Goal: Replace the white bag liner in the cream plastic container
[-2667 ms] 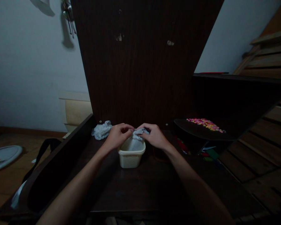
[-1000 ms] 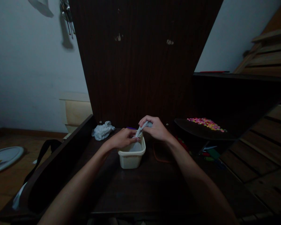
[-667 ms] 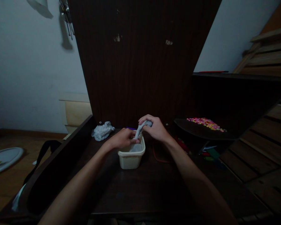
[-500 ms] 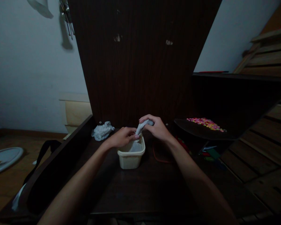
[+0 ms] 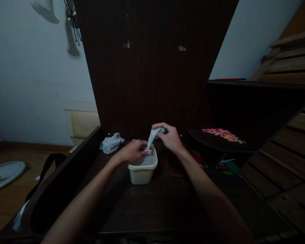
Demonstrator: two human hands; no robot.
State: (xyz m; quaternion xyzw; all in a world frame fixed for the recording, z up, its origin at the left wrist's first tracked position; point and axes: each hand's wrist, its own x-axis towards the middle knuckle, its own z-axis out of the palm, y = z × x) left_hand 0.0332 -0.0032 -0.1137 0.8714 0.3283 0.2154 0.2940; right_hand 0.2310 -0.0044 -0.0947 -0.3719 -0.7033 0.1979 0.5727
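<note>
A cream plastic tub point(image 5: 142, 175) stands on the dark wooden surface in front of me. Above its far right rim, my right hand point(image 5: 169, 137) is closed on a pale crumpled piece of thin plastic or tissue point(image 5: 153, 136), stretched down towards the left. My left hand point(image 5: 136, 150), over the tub's left side, pinches the lower end of that same piece between thumb and fingers. Whitish translucent material shows inside the tub; the dim light hides what it is. Something purple peeks out behind my left fingers.
A crumpled whitish plastic bag point(image 5: 112, 143) lies at the back left, near the raised side board point(image 5: 66, 169). At the right, a curved shelf point(image 5: 205, 141) carries many small pink and yellow pieces point(image 5: 222, 134). A reddish-brown rimmed item point(image 5: 174, 172) lies right of the tub.
My right hand has risen slightly, and the pale piece between my hands is pulled longer and straighter. My left hand has shifted a little down and left. The tub stays put.
</note>
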